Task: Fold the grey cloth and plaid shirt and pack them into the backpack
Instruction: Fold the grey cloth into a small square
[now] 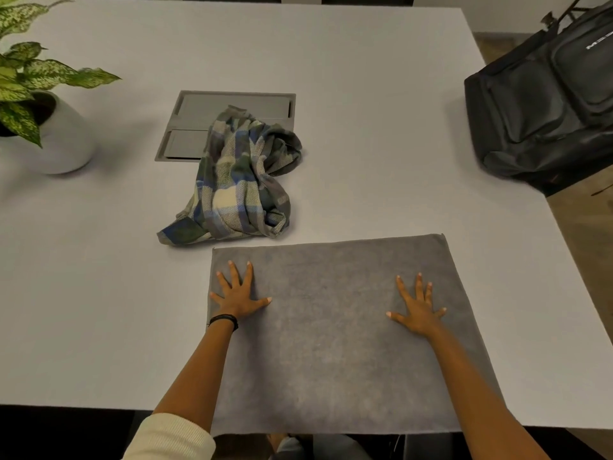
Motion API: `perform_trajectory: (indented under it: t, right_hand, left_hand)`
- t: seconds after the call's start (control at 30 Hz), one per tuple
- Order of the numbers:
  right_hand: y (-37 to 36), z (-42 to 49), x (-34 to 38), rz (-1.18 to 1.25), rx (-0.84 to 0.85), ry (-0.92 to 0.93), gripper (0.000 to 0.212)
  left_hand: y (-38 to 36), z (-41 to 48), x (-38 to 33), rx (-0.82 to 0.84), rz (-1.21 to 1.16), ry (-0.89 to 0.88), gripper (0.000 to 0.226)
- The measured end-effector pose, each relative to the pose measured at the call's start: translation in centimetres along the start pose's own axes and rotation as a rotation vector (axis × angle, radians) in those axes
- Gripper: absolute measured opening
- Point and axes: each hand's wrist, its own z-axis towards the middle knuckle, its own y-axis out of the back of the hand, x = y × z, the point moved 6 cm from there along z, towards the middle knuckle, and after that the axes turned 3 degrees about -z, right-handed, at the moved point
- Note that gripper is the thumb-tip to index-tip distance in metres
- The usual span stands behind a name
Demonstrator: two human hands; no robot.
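The grey cloth [331, 333] lies spread flat on the table, its near edge at the table's front edge. My left hand [237, 295] presses flat on the cloth's far left part, fingers spread. My right hand [419, 308] presses flat on its far right part, fingers spread too. Just beyond the cloth's far left corner, the plaid shirt [237, 180] lies crumpled in a heap. The black backpack [544, 104] stands at the table's far right edge, its front pockets facing me.
A potted plant in a white pot [63, 141] stands at the far left. A grey recessed panel [229, 111] is set into the white table [99, 293], partly under the shirt. The table's right edge runs close to the backpack.
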Motion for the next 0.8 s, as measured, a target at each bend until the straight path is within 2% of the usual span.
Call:
perform_trajectory:
  t: [0.2,0.3,0.33,0.4,0.47,0.5,0.63,0.8]
  right_hand:
    - [0.7,0.9,0.5,0.017,-0.021,0.002,0.092]
    - [1.1,1.6,0.1,0.02,-0.05,-0.022,0.086]
    - [1.8,1.9,0.2,0.064,-0.119,-0.017,0.078]
    - [4.6,2.1,0.0,0.283,-0.398,-0.002,0.05]
    - [7.6,2.1,-0.9,0.491,-0.604,-0.075,0.029]
    - [8.8,2.3,-1.6,0.552,-0.652,-0.122,0.027]
    - [11.0,3.9,-3.7,0.734,-0.679,-0.237,0.047]
    - [11.3,5.6,-4.9,0.806,-0.618,-0.327,0.056]
  left_hand:
    - [0.9,1.6,-0.4,-0.013,0.008,-0.007,0.105]
    - [2.1,2.1,-0.7,-0.13,-0.051,-0.012,0.088]
    - [3.1,2.0,-0.8,-0.244,-0.14,-0.024,0.075]
    - [4.9,1.6,-0.2,-0.451,-0.393,-0.006,0.053]
    - [6.3,1.4,0.7,-0.528,-0.56,0.044,0.05]
    - [6.7,1.8,1.3,-0.52,-0.618,0.075,0.052]
    - [7.5,3.8,3.1,-0.454,-0.788,0.173,0.059]
    - [7.6,5.1,3.3,-0.452,-0.993,0.163,0.044]
